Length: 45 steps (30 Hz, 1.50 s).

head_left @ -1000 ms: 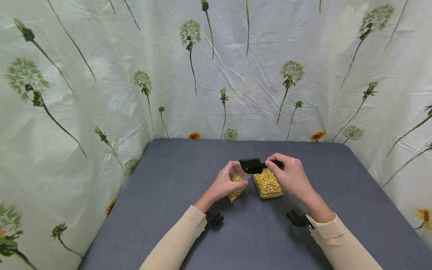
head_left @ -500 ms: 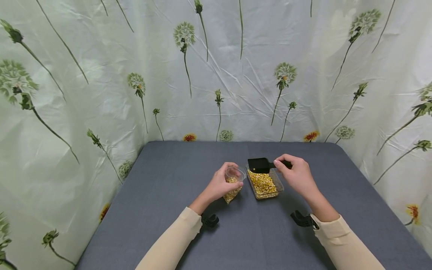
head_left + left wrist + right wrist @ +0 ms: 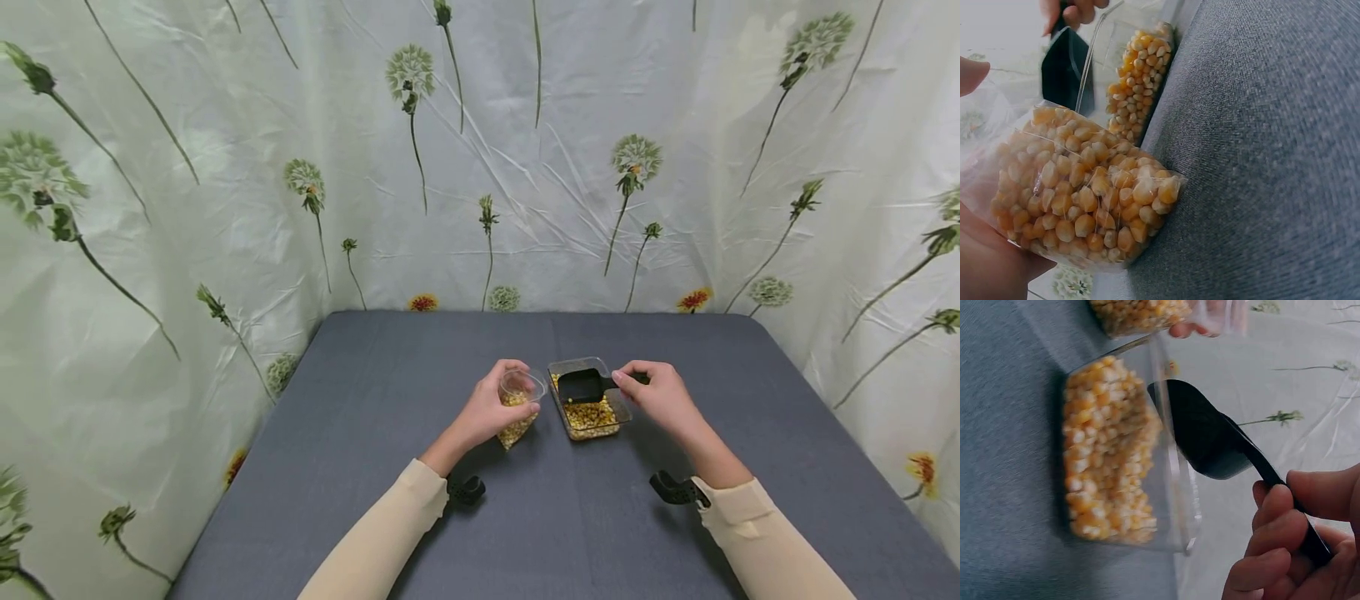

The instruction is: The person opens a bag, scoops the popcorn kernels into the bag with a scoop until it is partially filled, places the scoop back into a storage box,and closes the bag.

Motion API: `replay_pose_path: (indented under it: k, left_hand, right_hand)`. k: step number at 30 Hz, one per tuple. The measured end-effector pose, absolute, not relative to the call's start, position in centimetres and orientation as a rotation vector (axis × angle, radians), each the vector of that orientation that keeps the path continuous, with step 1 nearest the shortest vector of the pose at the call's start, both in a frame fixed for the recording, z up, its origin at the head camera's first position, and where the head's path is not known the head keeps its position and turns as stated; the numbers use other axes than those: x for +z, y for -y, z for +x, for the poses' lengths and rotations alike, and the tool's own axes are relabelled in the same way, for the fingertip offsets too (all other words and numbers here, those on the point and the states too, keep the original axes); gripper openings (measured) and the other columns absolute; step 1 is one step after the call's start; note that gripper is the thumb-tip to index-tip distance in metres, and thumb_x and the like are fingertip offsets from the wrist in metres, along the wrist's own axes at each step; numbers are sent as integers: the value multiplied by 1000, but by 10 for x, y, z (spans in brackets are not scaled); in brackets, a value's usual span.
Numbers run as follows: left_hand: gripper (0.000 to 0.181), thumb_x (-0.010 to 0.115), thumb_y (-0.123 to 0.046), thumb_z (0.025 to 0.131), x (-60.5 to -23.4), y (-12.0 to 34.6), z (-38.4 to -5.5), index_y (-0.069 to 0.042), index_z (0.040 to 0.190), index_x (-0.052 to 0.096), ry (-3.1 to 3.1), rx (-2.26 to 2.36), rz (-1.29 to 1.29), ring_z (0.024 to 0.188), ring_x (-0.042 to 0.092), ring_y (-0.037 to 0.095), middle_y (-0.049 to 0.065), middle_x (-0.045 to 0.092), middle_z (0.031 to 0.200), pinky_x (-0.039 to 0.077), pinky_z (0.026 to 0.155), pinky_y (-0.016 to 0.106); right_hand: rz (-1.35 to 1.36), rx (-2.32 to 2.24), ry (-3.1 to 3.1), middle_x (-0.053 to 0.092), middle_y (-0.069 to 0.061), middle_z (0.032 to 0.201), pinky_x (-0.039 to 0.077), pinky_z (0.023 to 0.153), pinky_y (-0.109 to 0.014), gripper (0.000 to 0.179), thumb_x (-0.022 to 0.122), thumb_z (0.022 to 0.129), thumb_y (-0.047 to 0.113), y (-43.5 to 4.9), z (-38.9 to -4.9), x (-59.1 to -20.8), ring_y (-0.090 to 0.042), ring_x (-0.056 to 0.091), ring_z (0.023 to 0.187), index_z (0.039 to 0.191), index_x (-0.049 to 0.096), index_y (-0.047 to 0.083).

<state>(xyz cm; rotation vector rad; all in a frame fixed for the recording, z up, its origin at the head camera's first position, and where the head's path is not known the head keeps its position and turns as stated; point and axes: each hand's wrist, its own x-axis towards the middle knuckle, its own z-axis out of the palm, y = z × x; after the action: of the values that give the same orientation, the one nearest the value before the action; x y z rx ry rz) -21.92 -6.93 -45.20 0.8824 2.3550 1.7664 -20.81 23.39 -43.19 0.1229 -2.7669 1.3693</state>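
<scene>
My left hand (image 3: 487, 408) grips an open clear plastic bag (image 3: 1085, 187) of corn kernels, its mouth held round and its lower corner close over the table. In my right hand (image 3: 660, 404) is a black scoop (image 3: 580, 387), pinched by its handle between thumb and fingers. The scoop's bowl overlaps the clear rectangular container (image 3: 625, 413) in the head view; from the right wrist, its front edge sits at the container's rim. Loose yellow corn kernels (image 3: 1107, 456) partly fill the container, with a hollow in the heap. One kernel shows near the scoop's edge.
The container stands just right of the bag on a dark grey cloth-covered table (image 3: 405, 383). A flower-printed curtain (image 3: 360, 100) hangs behind and along both sides. Black wrist mounts (image 3: 467, 492) stick out below both cuffs.
The scoop, over the bag's mouth a second ago, has moved right and then down to the container. My left hand keeps hold of the bag beside the container.
</scene>
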Motion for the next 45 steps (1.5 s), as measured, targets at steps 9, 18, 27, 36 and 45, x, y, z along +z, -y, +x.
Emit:
replay_pose_path:
  k: [9, 18, 27, 36, 45]
  left_hand:
    - [48, 76, -11, 91, -458, 68, -222, -14, 132, 50, -2372, 1765, 877, 96, 62, 28, 13, 66, 114, 47, 74, 37]
    - [51, 75, -9, 91, -463, 71, -228, -6, 134, 48, -2328, 1768, 900, 99, 62, 33, 16, 66, 114, 47, 78, 39]
    - [55, 79, -19, 90, -485, 71, -240, -21, 136, 48, -2299, 1810, 910, 99, 62, 20, 6, 67, 114, 49, 82, 39]
    - [67, 80, -26, 90, -485, 75, -240, -29, 145, 42, -2233, 1784, 976, 110, 61, 17, 15, 63, 122, 49, 92, 41]
    - [74, 78, -14, 90, -486, 80, -245, -25, 151, 38, -2109, 1815, 1017, 116, 58, 24, 21, 60, 126, 44, 100, 42]
  right_hand:
    - [17, 1235, 2842, 64, -19, 113, 43, 63, -39, 29, 62, 102, 30, -237, -218, -450, -25, 54, 77, 110, 68, 3]
    - [-95, 1181, 2894, 63, -18, 103, 42, 60, -38, 36, 61, 101, 32, -237, -225, -458, -25, 54, 74, 121, 59, 2]
    - [-88, 1110, 2943, 64, -19, 106, 42, 66, -40, 47, 59, 100, 46, -240, -224, -464, -29, 55, 83, 117, 61, 3]
    - [-62, 926, 2701, 59, -19, 118, 45, 75, -52, 43, 60, 101, 40, -231, -210, -452, -37, 55, 104, 128, 60, 5]
    - [204, 979, 2478, 66, -10, 107, 46, 80, -50, 21, 65, 100, 20, -202, -196, -435, -29, 59, 100, 118, 67, 10]
